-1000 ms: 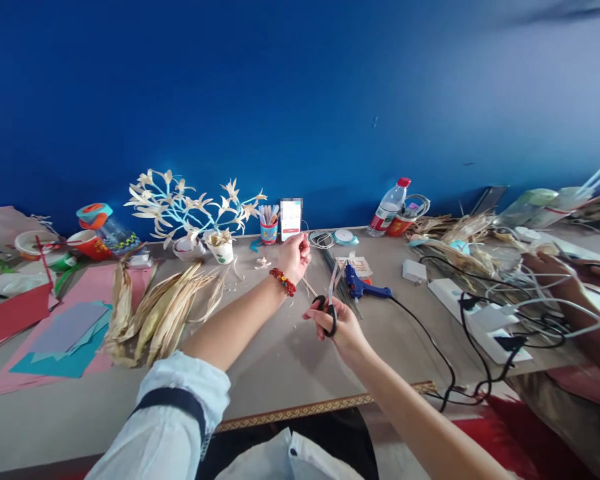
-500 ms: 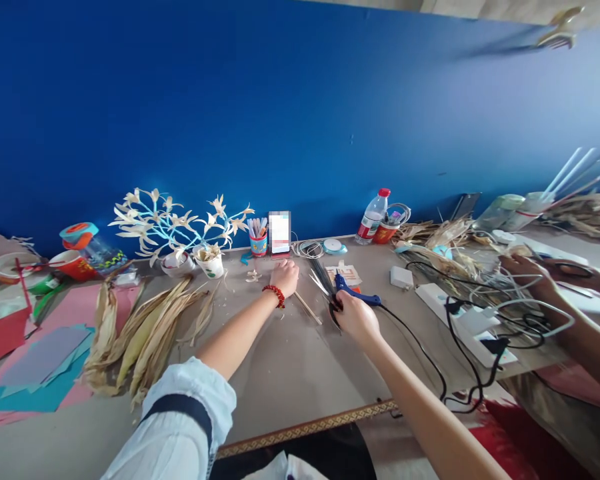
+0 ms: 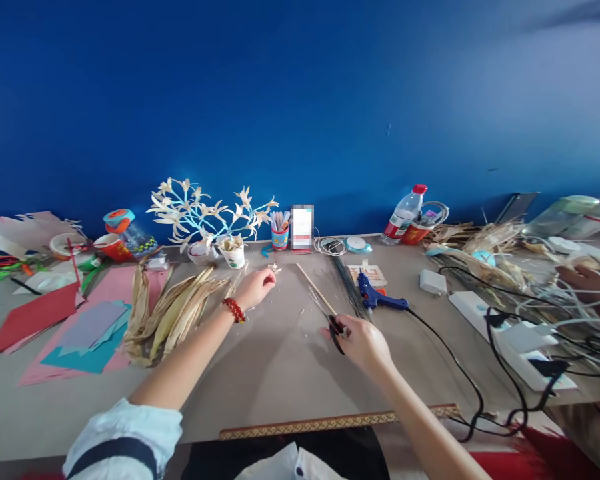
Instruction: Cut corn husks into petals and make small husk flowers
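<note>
My left hand (image 3: 257, 288), with a red bead bracelet at the wrist, hovers low over the table with its fingers curled together. A small pale corn-husk flower (image 3: 275, 268) lies right at its fingertips; whether they grip anything is hidden. In my right hand (image 3: 364, 341) are black-handled scissors (image 3: 336, 333), their blades pointing away and to the left. A thin wooden stick (image 3: 313, 283) lies just beyond the blades. Beside it are dark wires (image 3: 347, 283) and a blue glue gun (image 3: 383, 297).
Corn husks (image 3: 180, 313) and coloured paper (image 3: 87, 327) lie at left. Husk flowers on blue stems stand in cups (image 3: 233, 253) at the back, beside a phone (image 3: 303, 227). A bottle (image 3: 405, 213) and power strip (image 3: 513, 340) are at right, near another person's hand (image 3: 590, 283).
My left hand has moved left, from beside the stick to the small husk flower. My right hand, still holding the scissors, has drawn back from the glue gun. The view has shifted left.
</note>
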`<state>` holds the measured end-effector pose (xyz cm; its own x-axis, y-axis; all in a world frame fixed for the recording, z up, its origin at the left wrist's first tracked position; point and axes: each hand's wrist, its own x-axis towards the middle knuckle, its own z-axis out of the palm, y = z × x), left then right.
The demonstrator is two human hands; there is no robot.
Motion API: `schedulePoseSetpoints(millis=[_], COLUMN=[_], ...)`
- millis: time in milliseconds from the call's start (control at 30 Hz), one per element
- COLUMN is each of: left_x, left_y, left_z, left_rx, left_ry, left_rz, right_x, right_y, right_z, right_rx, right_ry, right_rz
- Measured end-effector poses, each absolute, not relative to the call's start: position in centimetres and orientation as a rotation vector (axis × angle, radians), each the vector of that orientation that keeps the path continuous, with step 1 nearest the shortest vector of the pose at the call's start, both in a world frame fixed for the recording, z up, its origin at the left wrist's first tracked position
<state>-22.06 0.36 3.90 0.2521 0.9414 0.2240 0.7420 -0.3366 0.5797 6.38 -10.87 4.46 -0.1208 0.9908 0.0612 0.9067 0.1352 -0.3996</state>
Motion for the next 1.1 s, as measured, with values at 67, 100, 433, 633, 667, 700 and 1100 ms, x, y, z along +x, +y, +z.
schedulePoseSetpoints(millis=[67,100,433,633,667,700,1100], left_x=[-21.5,-21.0,-14.7,-13.3,-13.3,-13.2,-12.3], left_y=[-0.1,-0.2,0.5,-3.1,-3.8,-4.5,-3.4], left_z=[3.1,2.8,2.0,0.2,0.0,-0.2,1.3], left_rx=[2.132,2.108,1.798,1.492,1.477,1.471,1.785], left_ry=[1.543,1.546,1.377,1.380,1.369,1.356,1.449], left_rz=[0.802,0.824,1.189,1.402,1.404,1.400,1.256], right_x=[4.9,4.4,5.0,4.5,4.4,4.3,3.5], right_y=[-11.3,-11.4,-10.9,-9.3,-9.1,-9.0,-7.1], right_z=[4.0,3.8,4.5,4.3,4.3,4.4,4.6], right_rx=[-1.788,-1.787,-2.171,-2.164,-2.183,-2.203,-2.169], right_ry=[-2.173,-2.201,-2.118,-1.975,-1.978,-1.991,-2.069], right_rz=[0.381,0.379,0.308,0.378,0.357,0.342,0.350])
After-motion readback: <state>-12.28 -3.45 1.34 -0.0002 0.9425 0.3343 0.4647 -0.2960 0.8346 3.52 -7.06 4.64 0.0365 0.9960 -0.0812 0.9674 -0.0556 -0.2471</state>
